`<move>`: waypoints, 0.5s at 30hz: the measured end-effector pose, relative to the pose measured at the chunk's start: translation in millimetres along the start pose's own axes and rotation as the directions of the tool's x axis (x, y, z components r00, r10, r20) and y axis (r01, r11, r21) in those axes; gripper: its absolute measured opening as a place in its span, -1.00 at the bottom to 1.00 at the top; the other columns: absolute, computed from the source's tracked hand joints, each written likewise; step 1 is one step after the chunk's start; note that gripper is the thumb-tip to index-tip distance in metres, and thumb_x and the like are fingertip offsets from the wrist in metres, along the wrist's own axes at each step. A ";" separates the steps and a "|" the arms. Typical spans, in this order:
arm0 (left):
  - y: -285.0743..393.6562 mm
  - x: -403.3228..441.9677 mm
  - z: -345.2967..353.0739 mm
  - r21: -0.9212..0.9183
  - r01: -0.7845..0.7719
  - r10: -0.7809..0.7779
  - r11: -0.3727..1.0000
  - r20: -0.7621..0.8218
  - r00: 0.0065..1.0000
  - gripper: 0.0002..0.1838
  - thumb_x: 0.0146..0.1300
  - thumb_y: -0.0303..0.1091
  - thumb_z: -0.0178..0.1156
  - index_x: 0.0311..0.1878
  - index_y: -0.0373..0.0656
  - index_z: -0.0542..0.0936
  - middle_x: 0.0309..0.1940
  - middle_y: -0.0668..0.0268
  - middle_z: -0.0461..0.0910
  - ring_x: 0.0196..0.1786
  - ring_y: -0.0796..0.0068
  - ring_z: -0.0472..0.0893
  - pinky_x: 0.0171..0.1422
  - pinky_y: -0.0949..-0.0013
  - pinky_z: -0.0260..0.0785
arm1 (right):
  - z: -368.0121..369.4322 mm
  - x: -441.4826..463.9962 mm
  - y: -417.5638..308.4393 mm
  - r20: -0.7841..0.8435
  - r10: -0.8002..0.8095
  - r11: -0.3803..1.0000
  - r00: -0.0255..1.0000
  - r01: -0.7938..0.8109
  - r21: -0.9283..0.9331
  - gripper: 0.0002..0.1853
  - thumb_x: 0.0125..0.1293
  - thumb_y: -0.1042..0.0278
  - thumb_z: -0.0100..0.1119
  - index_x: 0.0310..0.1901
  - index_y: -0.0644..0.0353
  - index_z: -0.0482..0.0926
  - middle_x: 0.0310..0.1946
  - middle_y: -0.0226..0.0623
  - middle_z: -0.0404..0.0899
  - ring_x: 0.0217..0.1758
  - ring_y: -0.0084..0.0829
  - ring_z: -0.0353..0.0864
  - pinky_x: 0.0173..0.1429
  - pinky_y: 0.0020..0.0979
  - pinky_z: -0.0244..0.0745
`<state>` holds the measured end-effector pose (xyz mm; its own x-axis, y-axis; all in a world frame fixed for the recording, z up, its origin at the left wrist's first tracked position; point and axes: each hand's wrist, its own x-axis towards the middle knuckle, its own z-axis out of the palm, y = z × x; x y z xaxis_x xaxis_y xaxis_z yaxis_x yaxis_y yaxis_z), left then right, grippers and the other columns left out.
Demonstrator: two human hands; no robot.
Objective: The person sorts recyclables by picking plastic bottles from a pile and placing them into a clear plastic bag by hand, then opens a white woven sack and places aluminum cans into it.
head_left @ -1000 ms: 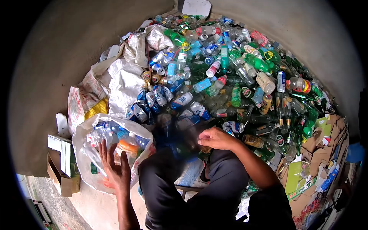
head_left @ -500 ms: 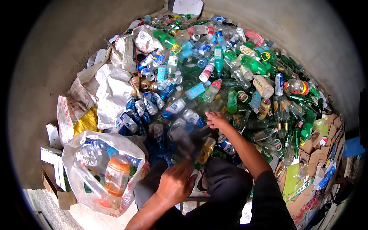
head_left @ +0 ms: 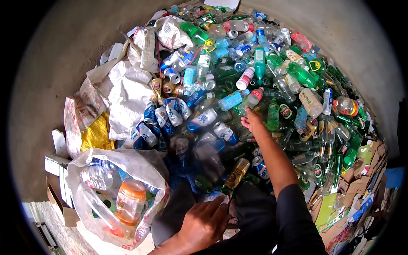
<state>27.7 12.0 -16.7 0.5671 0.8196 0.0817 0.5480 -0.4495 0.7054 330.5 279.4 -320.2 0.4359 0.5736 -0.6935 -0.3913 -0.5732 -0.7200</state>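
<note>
My right hand [head_left: 253,120] reaches out over the heap with its fingers apart. Its fingertips are at the lower end of a clear plastic bottle with a red label [head_left: 255,97]; whether they touch it I cannot tell. Close by lie a bottle with a light-blue label [head_left: 231,100] and a green bottle [head_left: 273,114]. Low in front of my lap, my left hand [head_left: 204,222] hangs back-up with loosely stretched fingers, and nothing shows in it. Just beyond it lies a gold can [head_left: 236,173]. Several blue and white cans [head_left: 173,111] are piled farther left.
An open whitish sack [head_left: 159,163] stands at my left with plastic bottles inside, among them an orange-capped jar [head_left: 131,203]. White woven sacks [head_left: 129,100] lie behind it. Flattened cardboard [head_left: 357,185] is stacked at the right. A curved grey wall [head_left: 85,46] borders the heap.
My right hand has moved forward to the red-labelled bottle. The left hand has dropped slightly and shifted right. The whole view has shifted a little.
</note>
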 end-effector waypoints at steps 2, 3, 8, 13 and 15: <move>5.8 2.9 -2.6 0.013 -0.004 0.003 1.000 0.016 1.000 -0.69 0.13 -0.36 0.40 -0.09 -0.27 0.61 -0.02 0.03 0.65 -0.22 0.08 0.70 -0.15 0.20 0.57 | -4.4 7.5 3.2 0.020 0.011 0.999 1.000 -0.011 0.043 -0.51 0.23 -0.06 0.43 0.01 0.06 0.50 -0.25 -0.28 0.56 -0.34 -0.35 0.63 -0.24 -0.23 0.65; 5.5 2.8 -2.2 0.009 -0.010 0.010 1.000 0.015 1.000 -0.69 0.13 -0.36 0.40 -0.09 -0.27 0.61 -0.03 0.03 0.66 -0.23 0.09 0.70 -0.15 0.20 0.57 | -6.6 8.6 3.8 0.026 0.025 0.997 0.999 -0.027 0.075 -0.52 0.23 -0.05 0.44 0.00 0.07 0.50 -0.25 -0.28 0.56 -0.35 -0.34 0.63 -0.25 -0.24 0.65; 6.5 -1.0 -0.3 0.016 -0.047 0.048 0.999 -0.023 0.999 -0.69 0.13 -0.34 0.40 -0.09 -0.26 0.61 -0.06 0.06 0.67 -0.25 0.10 0.70 -0.18 0.21 0.56 | -6.2 11.6 -1.9 0.095 0.109 0.974 0.989 -0.126 0.189 -0.50 0.26 0.00 0.41 0.09 0.02 0.43 -0.31 -0.28 0.48 -0.38 -0.37 0.56 -0.29 -0.35 0.62; -1.2 -6.7 3.5 0.033 -0.030 0.031 0.999 -0.008 1.000 -0.68 0.13 -0.33 0.41 -0.08 -0.25 0.61 -0.10 0.07 0.68 -0.26 0.10 0.70 -0.19 0.22 0.56 | -8.4 -1.5 -0.5 0.088 0.178 0.958 0.980 -0.193 0.210 -0.59 0.17 0.09 0.47 -0.06 -0.04 0.49 -0.39 -0.38 0.48 -0.41 -0.51 0.53 -0.43 -0.52 0.46; -2.0 -8.9 5.0 0.033 -0.033 0.033 0.999 -0.012 0.999 -0.68 0.13 -0.33 0.40 -0.08 -0.25 0.61 -0.11 0.07 0.68 -0.27 0.10 0.70 -0.19 0.22 0.56 | -13.8 -11.8 1.0 0.059 0.170 0.952 0.984 -0.179 0.249 -0.61 0.12 0.06 0.50 -0.17 -0.02 0.48 -0.46 -0.42 0.48 -0.48 -0.57 0.48 -0.48 -0.56 0.39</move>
<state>24.6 3.8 -22.4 0.5777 0.8083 0.1138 0.5487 -0.4877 0.6790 336.1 263.9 -312.4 0.3145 0.5016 -0.8059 -0.6524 -0.5025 -0.5673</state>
